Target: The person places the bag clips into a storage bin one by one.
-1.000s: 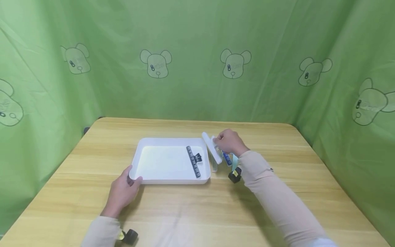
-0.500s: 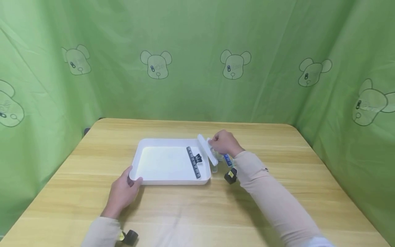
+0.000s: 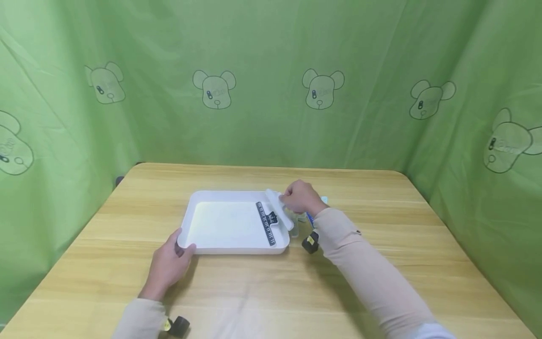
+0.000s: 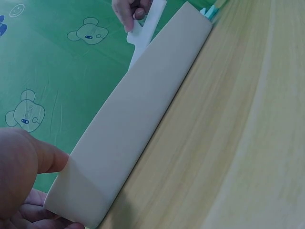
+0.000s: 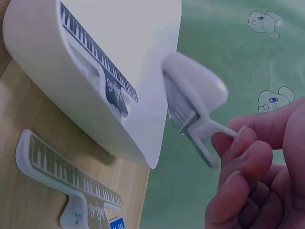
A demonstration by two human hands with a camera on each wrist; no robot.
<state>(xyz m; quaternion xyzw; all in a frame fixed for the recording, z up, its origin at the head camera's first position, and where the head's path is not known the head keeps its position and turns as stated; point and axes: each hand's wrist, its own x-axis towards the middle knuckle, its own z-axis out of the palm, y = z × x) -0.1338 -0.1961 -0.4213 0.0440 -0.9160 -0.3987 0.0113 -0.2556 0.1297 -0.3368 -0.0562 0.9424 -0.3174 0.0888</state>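
My left hand (image 3: 167,263) grips the near left corner of a white tray (image 3: 237,251); in the left wrist view its thumb presses the rim and its fingers lie beneath. Inside the tray, along the right side, lies a sheet-music clip (image 3: 266,224) with a black piano-key strip. Over the tray's right wall, my right hand (image 3: 302,197) pinches the handle of another white music clip (image 5: 200,90) between thumb and fingers. That clip hangs tilted, its patterned face mostly turned away from the head view.
Right of the tray, on the wooden table (image 3: 237,296), lie an olive piano-key clip (image 5: 71,176) and a blue one (image 3: 310,220). A light-blue piece (image 3: 324,199) shows behind the right wrist. Green curtain (image 3: 271,136) surrounds the table's back and sides.
My right hand has carried the white clip leftward, from beside the tray to over its right wall. The left hand and the tray have stayed in place.
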